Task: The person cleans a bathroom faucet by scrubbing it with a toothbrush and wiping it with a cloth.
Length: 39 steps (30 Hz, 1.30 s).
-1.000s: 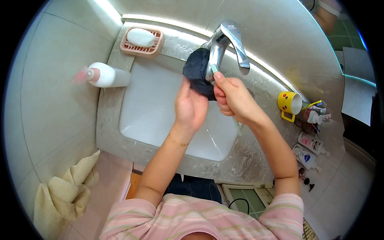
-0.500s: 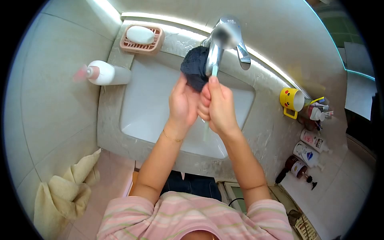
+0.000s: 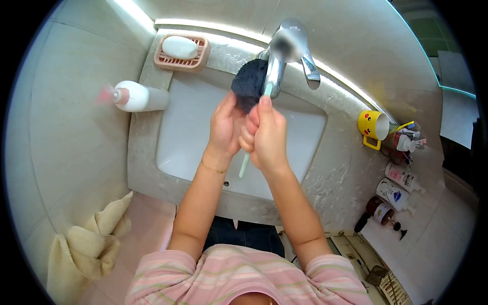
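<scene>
- Though part of it is hidden from me, the dark cloth [image 3: 248, 84] shows as a rounded, bunched lump, charcoal leaning to navy, with a soft, towel-like nap
- It sits up by the spout of the tap [image 3: 275, 68], overlapping its near side, above the back of the basin [image 3: 190, 122]; whether cloth and metal touch, I can't tell
- The left hand [image 3: 223, 129] cups it from below, palm upward; the cloth hides the fingertips, so I can't say how tightly they close
- The right hand [image 3: 267, 134] is clamped on a pale green stick [image 3: 244, 165], fingers curled round and thumb laid along it; slim, straight and smooth, its lower end pokes out below the fist
- The tap is glossy, curved chrome, the basin smooth white with softened corners, the counter [image 3: 351, 168] grey and marbled
- Behind the basin, an oval white soap [image 3: 180, 48] lies on a slatted pink dish [image 3: 163, 62]
</scene>
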Motion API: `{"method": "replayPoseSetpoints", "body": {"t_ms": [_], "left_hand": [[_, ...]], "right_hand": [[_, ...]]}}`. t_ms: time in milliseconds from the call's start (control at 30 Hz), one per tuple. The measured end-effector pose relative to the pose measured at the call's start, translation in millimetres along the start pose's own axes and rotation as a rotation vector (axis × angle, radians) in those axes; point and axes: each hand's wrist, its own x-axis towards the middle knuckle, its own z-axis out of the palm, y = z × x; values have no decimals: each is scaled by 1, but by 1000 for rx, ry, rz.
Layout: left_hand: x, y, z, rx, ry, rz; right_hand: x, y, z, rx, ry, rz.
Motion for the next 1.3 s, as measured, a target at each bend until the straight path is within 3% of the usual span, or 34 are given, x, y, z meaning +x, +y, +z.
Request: {"method": "replayPoseSetpoints", "body": {"t_ms": [400,500,667,833,933,1067,1167,1300], "left_hand": [[6,8,-3,-29,-70,-31],[5,12,-10,-14,-85,-41],[9,13,-12,-25,-164,-55],[9,18,-9,66,-80,-41],[12,19,-13,52,-187,-63],[10,23,-8,12,-153,-63],[14,22,-8,6,-145,-87],[16,23,-17,-23,-222,-106]], "right_hand": [[0,14,3,-66,100,-51],[12,14,6,52,1,-107],[2,25,7,-67,118,-124],[15,31,17,-16,159,-190],[6,34,16,-69,184,-206],[16,23,27,15,200,-254],[2,28,23,7,240,-137],[6,27,18,-48,208,-136]]}}
